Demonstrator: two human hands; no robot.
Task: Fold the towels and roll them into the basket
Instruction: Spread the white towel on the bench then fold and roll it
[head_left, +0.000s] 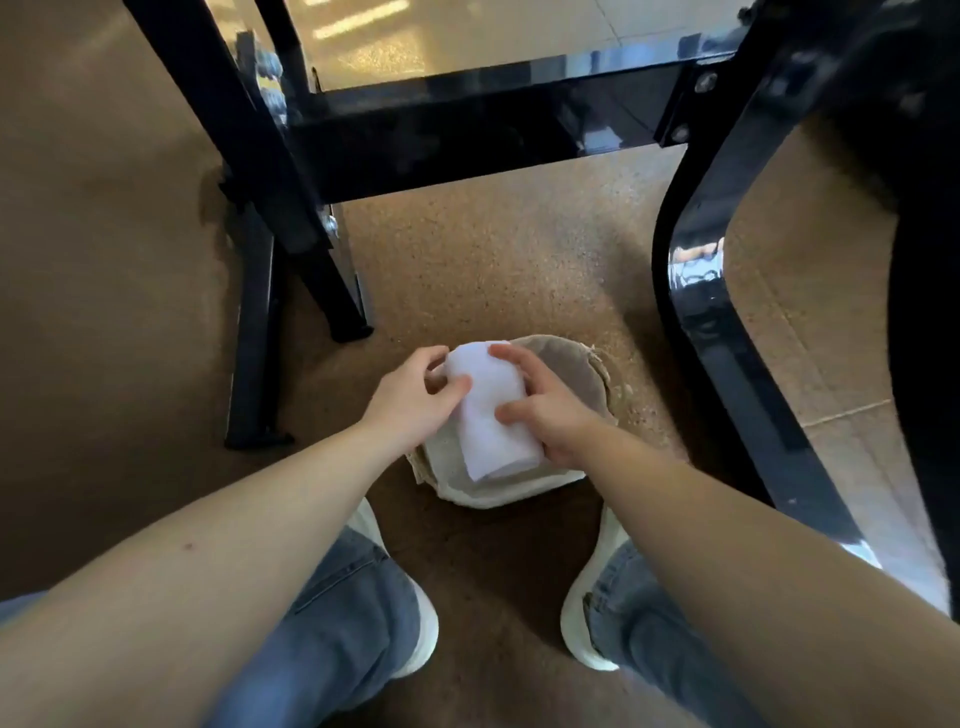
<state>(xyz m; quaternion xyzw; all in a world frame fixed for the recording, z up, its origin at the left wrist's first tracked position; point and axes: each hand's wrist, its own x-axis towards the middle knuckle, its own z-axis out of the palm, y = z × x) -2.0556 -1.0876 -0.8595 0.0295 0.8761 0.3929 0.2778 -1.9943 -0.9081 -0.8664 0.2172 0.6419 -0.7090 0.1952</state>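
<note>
Towel: the white rolled towel (487, 410) is held over the basket (519, 486), which stands on the floor.
Hands: left hand (421, 397) and right hand (545, 410) grip its two sides.
Advice: lower it with even pressure, so the roll does not open.

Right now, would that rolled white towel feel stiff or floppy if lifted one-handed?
Probably soft and light: the rolled towel looks like thin cloth. It may unroll if loosely held, since the left hand and right hand both grip it at the basket.
</note>
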